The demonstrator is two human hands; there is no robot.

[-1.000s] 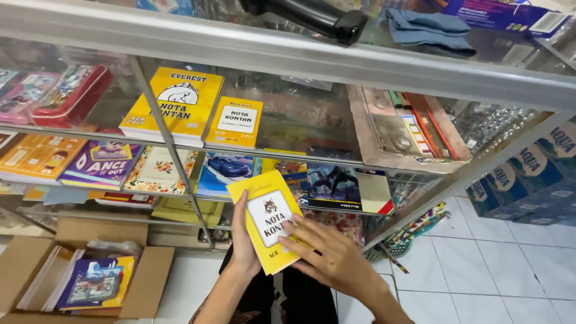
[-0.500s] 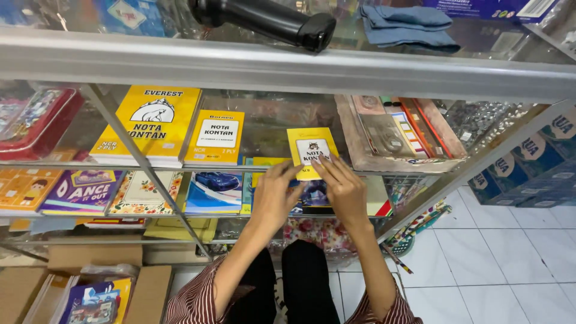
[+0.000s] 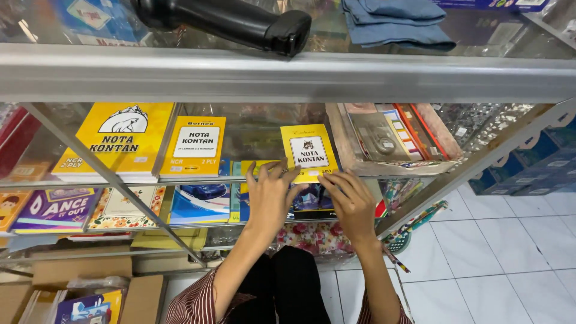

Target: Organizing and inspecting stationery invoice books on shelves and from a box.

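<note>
On the glass shelf [image 3: 252, 135], the small yellow receipt book [image 3: 309, 151] lies placed; left hand [image 3: 268, 195] and right hand [image 3: 353, 201], fingers spread, only touch its near edge.

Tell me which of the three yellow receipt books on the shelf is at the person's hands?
The smallest yellow receipt book, rightmost of the three, with an animal head on its label. The left hand and right hand are at its lower edge; the others lie apart.

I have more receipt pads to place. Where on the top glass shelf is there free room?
Bare glass lies between the middle yellow pad and the small yellow pad under both hands. Left of it, the large yellow pad fills the shelf; right of it, the cardboard tray crowds it.
</note>
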